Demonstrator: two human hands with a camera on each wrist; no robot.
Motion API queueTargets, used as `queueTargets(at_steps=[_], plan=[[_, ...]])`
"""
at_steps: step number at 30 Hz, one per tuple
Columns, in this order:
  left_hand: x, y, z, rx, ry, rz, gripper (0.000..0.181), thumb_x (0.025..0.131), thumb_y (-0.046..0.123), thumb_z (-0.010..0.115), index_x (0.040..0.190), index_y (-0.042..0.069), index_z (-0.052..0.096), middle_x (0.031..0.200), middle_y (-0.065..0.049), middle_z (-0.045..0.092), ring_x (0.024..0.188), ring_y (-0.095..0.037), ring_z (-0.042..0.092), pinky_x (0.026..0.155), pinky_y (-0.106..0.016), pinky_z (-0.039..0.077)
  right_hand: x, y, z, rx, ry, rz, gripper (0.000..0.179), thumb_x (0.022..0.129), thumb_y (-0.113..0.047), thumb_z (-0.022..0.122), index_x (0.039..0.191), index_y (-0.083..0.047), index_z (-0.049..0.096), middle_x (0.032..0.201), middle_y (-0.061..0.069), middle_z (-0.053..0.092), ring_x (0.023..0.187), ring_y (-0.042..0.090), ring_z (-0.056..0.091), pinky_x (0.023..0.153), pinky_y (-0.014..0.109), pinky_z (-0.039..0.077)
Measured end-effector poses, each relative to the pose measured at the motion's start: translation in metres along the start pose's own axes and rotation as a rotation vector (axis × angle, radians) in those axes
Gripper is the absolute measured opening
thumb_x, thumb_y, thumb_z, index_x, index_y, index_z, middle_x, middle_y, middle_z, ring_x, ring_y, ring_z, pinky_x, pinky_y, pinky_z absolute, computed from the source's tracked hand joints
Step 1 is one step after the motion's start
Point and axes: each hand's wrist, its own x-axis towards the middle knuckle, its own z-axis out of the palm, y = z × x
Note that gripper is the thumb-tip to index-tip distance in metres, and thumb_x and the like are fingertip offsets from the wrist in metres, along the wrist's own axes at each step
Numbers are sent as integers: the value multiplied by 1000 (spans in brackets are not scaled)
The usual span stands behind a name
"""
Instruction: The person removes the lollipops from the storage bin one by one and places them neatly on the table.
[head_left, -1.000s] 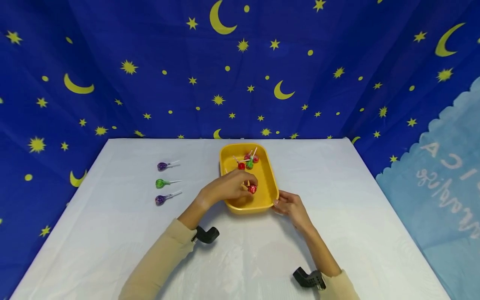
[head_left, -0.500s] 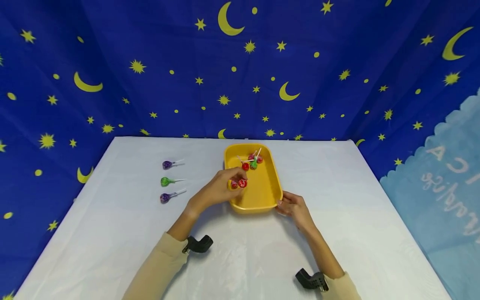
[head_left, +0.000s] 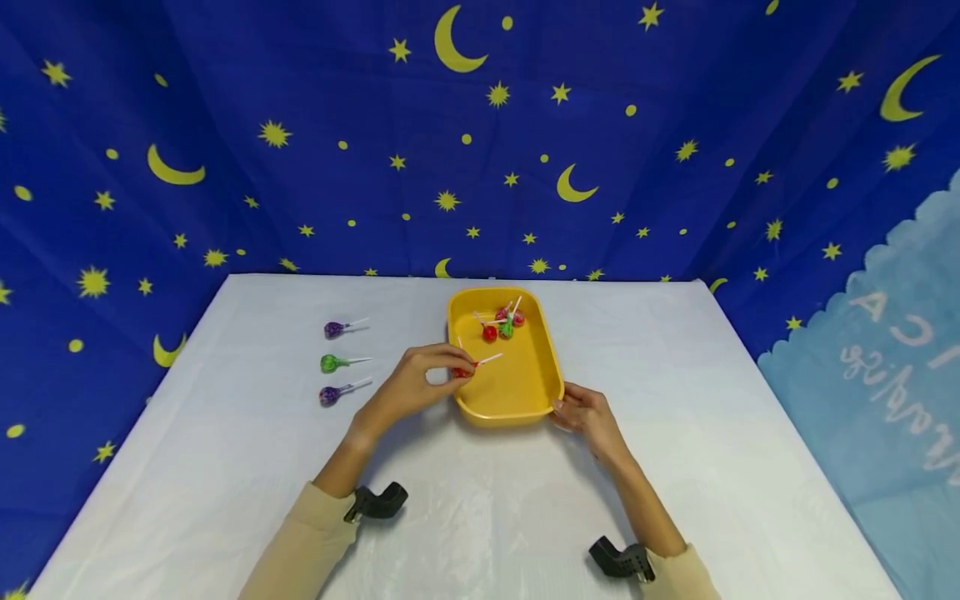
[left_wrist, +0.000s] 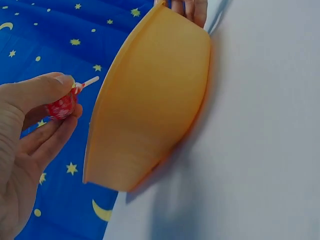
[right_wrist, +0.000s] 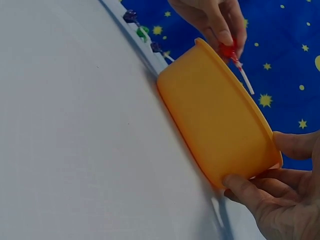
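My left hand pinches a red-wrapped lollipop by its head between thumb and fingers, over the left side of a yellow plastic tray. The lollipop's white stick points away from the fingers toward the tray. Another white stick rises just behind the left fingers in the head view; its head is hidden. At the tray's near right corner, my right hand grips the wall, thumb by the rim and fingers lower down. Inside the tray's far end lie several lollipops, including a red one and a green one.
Left of the tray, three lollipops lie in a column on the white table: a purple one, a green one and a purple one. A blue star-and-moon cloth hangs behind the table.
My left hand has moved left from the tray's middle to its left side, bringing the red lollipop along and turning it so its stick shows. My right hand stays at the tray corner.
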Motion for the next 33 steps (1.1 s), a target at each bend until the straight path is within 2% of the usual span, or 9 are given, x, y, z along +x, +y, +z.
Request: queueTargets(at_steps=[5, 7, 12, 16, 19, 23, 27, 29, 33], plan=[[-6, -3, -3, 10, 10, 14, 22, 81, 0, 76, 102, 6, 77, 110, -4, 72, 108, -21, 65, 99, -35, 49, 0, 1, -2, -4, 0, -4, 45, 93, 4, 53, 132, 23, 42, 106, 29, 67, 66, 8, 58, 81, 28, 57], [-8, -4, -5, 23, 16, 10, 22, 81, 2, 77, 103, 8, 77, 111, -4, 72, 108, -20, 65, 99, -35, 49, 0, 1, -2, -4, 1, 3, 45, 93, 3, 54, 132, 23, 43, 110, 32, 65, 66, 8, 58, 81, 28, 57], [-14, -4, -9, 24, 30, -29, 20, 82, 4, 77, 102, 6, 77, 110, -4, 73, 106, -20, 66, 96, -33, 50, -1, 1, -2, -9, 5, 6, 45, 93, 3, 53, 132, 23, 42, 111, 34, 64, 64, 8, 57, 80, 27, 57], [-23, -5, -17, 28, 37, -61, 17, 84, 5, 75, 101, 5, 77, 109, -3, 73, 106, -20, 66, 95, -32, 51, -1, 0, -2, -4, 11, 8, 45, 93, 4, 52, 133, 22, 42, 120, 42, 56, 76, 7, 65, 82, 28, 56], [-32, -5, -24, 48, 42, -87, 18, 83, 4, 75, 100, 10, 77, 108, -1, 73, 105, -19, 66, 95, -34, 51, -1, 0, -1, -2, 3, 12, 46, 94, 3, 52, 134, 22, 41, 124, 44, 52, 85, 7, 68, 84, 28, 56], [-43, -7, -33, 88, 51, -126, 23, 80, 1, 77, 99, 12, 77, 107, 0, 73, 104, -20, 67, 94, -35, 51, -1, 0, -2, -4, 5, 14, 46, 93, 4, 52, 134, 22, 41, 124, 44, 51, 84, 7, 67, 84, 28, 56], [-49, -9, -40, 117, 56, -148, 24, 78, -3, 78, 99, 9, 77, 107, -2, 73, 104, -21, 67, 93, -28, 52, 0, -1, -4, -6, 15, 13, 46, 93, 3, 52, 134, 21, 42, 124, 43, 52, 86, 7, 67, 85, 30, 56], [-51, -9, -43, 123, 53, -152, 24, 77, -4, 78, 99, 7, 77, 106, -2, 73, 103, -22, 67, 93, -24, 51, -1, -1, -4, -9, 9, 14, 48, 93, 1, 53, 135, 21, 41, 126, 42, 52, 93, 8, 68, 86, 31, 55], [-56, -11, -48, 119, 36, -163, 21, 79, -1, 78, 98, 7, 77, 105, -3, 73, 101, -21, 67, 91, -19, 50, 1, -1, -4, -10, 11, 23, 47, 94, 1, 54, 134, 22, 41, 126, 41, 52, 97, 10, 69, 86, 32, 55]])
